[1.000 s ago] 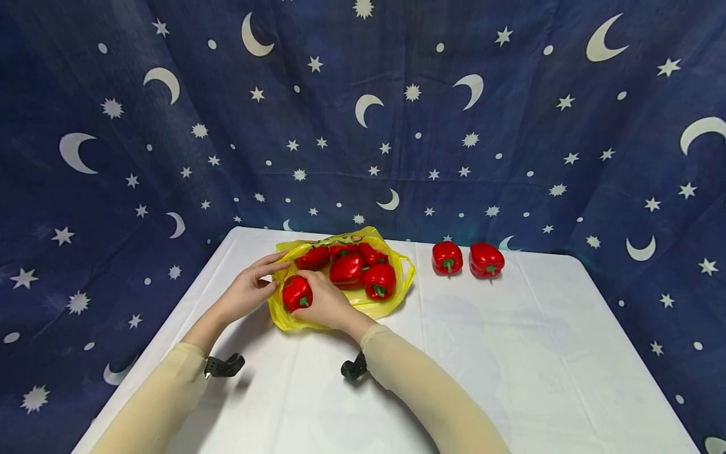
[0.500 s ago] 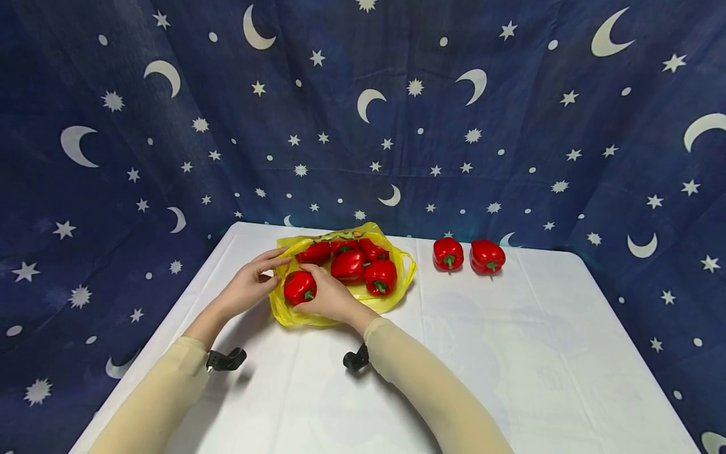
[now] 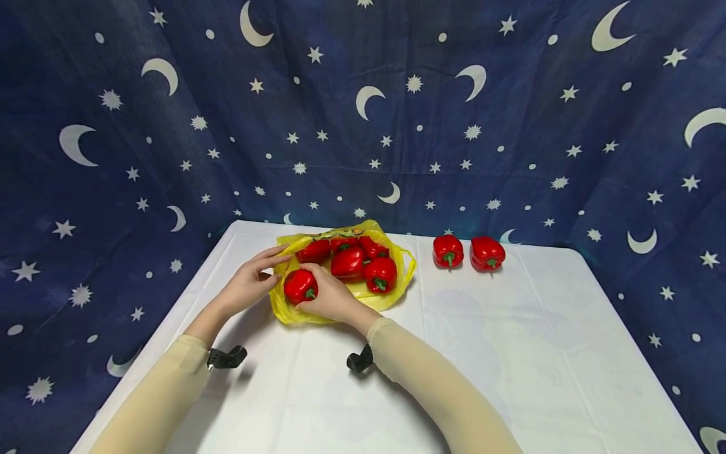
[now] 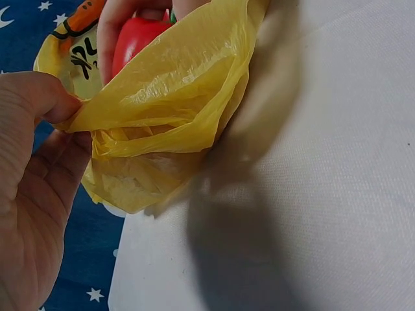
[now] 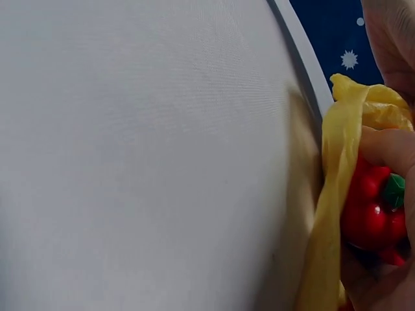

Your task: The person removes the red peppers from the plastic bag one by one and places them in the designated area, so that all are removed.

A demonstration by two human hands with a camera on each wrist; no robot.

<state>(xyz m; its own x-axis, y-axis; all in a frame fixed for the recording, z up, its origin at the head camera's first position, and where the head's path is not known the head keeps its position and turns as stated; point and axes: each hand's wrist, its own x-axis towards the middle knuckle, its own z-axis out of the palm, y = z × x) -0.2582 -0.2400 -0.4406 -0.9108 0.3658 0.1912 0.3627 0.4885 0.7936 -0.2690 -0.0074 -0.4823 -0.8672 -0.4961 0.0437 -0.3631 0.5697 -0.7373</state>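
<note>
The head view looks forward and down on the yellow bag (image 3: 340, 287). Both wrist views sit close beside that bag (image 4: 168, 110) (image 5: 337, 194), sharing its near rim.

sleeves (image 3: 431, 391): beige, snug, long | wrist mounts (image 3: 360, 360): black | hands: bare

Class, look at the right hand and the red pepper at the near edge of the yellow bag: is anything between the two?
Nothing visible. The right hand already grips the red pepper directly at the yellow bag mouth, while the left hand pinches the bag's edge aside.
</note>
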